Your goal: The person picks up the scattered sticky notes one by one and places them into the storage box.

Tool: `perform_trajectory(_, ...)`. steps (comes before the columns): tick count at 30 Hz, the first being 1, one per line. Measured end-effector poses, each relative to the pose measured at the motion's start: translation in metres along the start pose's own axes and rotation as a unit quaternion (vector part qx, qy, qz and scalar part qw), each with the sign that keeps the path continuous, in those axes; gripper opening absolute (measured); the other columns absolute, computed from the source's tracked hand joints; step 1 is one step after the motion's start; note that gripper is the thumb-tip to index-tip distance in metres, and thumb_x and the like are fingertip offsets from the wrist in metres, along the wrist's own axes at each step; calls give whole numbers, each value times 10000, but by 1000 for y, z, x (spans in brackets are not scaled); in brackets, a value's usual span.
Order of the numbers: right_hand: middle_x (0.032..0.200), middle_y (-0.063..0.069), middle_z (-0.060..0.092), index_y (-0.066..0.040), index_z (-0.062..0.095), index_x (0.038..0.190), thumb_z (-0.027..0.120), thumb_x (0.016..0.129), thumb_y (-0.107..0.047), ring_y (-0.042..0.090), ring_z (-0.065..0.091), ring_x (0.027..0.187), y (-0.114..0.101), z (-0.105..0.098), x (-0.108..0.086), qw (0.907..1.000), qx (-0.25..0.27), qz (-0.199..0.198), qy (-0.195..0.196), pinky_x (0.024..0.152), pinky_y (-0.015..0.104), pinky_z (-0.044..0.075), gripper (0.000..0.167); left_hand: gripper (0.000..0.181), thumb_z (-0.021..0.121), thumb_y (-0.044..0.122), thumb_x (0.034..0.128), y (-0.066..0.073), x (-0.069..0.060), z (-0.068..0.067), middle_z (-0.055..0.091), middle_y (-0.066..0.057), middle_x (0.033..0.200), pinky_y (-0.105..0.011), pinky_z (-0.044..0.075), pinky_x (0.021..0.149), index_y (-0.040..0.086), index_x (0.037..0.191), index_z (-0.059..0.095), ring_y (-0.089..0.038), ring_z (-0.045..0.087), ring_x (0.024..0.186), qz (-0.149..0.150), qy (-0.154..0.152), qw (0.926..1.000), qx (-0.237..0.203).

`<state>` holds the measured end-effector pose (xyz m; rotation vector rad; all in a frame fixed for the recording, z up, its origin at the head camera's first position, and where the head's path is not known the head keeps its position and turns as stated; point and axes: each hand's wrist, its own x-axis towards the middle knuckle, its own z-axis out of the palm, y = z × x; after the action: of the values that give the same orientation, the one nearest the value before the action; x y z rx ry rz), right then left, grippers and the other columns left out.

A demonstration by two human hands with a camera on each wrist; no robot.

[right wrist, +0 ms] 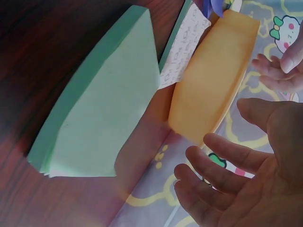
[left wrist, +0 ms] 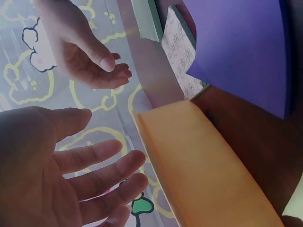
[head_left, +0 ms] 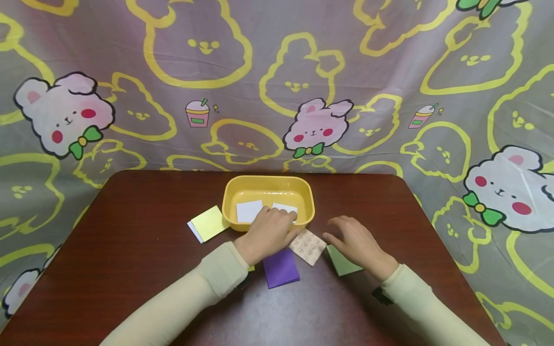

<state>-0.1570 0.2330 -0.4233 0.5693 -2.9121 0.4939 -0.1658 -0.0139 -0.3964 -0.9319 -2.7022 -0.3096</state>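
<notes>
My left hand (head_left: 270, 230) hovers above the near side of a yellow plastic bin (head_left: 268, 179), its fingers loosely spread and empty in the left wrist view. Inside the bin lie two white paper pieces (head_left: 249, 211), the right one partly behind that hand. My right hand (head_left: 359, 242) is in the air above a green paper pad (right wrist: 104, 99), fingers relaxed and holding nothing. Between the hands, a patterned paper pad (head_left: 308, 247) with small printed figures lies close to the bin. A purple paper pad (head_left: 280, 270) sits below my left hand.
Left of the bin, a pale yellow pad (head_left: 209, 223) lies over a whitish one (head_left: 195, 232). A bit of yellow paper (head_left: 251, 268) peeks out beside the left wrist. The dark wooden table (head_left: 143, 230) ends at a cartoon-printed curtain (head_left: 242, 105).
</notes>
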Motion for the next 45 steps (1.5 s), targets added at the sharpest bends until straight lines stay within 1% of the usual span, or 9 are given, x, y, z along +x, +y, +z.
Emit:
perform_trajectory(6, 1085, 133, 727, -9, 708, 1141, 754, 905, -270, 313, 690, 1014, 7, 3, -4, 10000, -42, 33, 37, 850, 489, 555, 354, 267, 625, 400, 988, 3, 0, 0, 635, 0, 700, -355, 413, 658, 152, 892, 650, -215, 639, 690, -3, -182, 9998, -111)
perform_trajectory(15, 1033, 90, 723, -52, 723, 1083, 765, 892, -267, 269, 683, 961, 15, 11, -12, 10000, -20, 58, 31, 813, 464, 556, 291, 288, 629, 406, 981, 10, 1, 4, 626, 7, 681, -348, 405, 624, 165, 825, 609, -212, 635, 667, 65, -109, 9999, 22)
perform_trajectory(20, 1046, 104, 717, -59, 719, 1078, 770, 878, -265, 292, 679, 971, 21, 13, -19, 9998, -163, 95, 97, 825, 480, 551, 292, 286, 614, 386, 983, 15, -1, 7, 627, 16, 684, -339, 389, 608, 176, 791, 584, -208, 620, 647, 104, -124, 9999, 29)
perform_trajectory(25, 1030, 105, 707, -68, 701, 1093, 774, 867, -252, 298, 669, 955, 25, 15, -25, 9998, -158, 61, 93, 809, 483, 543, 300, 242, 645, 389, 964, 18, -3, 10, 671, 3, 736, -349, 425, 624, 164, 873, 644, -216, 652, 688, 151, -191, 9996, 154)
perform_trajectory(29, 1038, 107, 703, -71, 681, 1125, 788, 853, -237, 292, 659, 951, 27, 15, -28, 9998, -184, 5, 79, 798, 474, 538, 336, 240, 658, 404, 957, 21, -4, 14, 699, 2, 768, -359, 449, 634, 166, 927, 676, -216, 676, 716, 206, -327, 9990, 210)
perform_trajectory(32, 1081, 118, 700, -76, 669, 1163, 795, 850, -242, 304, 654, 988, 28, 15, -30, 9998, -206, 37, 50, 811, 483, 539, 376, 237, 661, 413, 953, 23, -5, 17, 716, 13, 789, -365, 463, 647, 178, 932, 685, -216, 693, 732, 263, -373, 9988, 200)
perform_trajectory(35, 1129, 140, 691, -81, 657, 1198, 794, 854, -258, 326, 651, 1028, 28, 15, -32, 9997, -231, 64, -8, 821, 501, 541, 411, 232, 662, 414, 952, 25, -7, 20, 737, 28, 860, -367, 480, 687, 185, 968, 694, -218, 709, 781, 295, -412, 9986, 160)
perform_trajectory(39, 1192, 171, 665, -82, 633, 1251, 800, 848, -291, 347, 646, 1056, 27, 15, -34, 9995, -255, 76, -151, 800, 505, 544, 484, 227, 669, 407, 948, 27, -10, 23, 740, 45, 916, -364, 490, 719, 185, 988, 694, -213, 712, 818, 331, -413, 9985, 125)
perform_trajectory(45, 1194, 150, 653, -96, 624, 1260, 831, 809, -336, 314, 644, 1012, 27, 15, -36, 9988, -232, 78, -413, 733, 454, 534, 551, 233, 681, 417, 938, 29, -12, 28, 712, 43, 880, -361, 491, 719, 185, 959, 676, -206, 701, 803, 372, -331, 9985, 227)
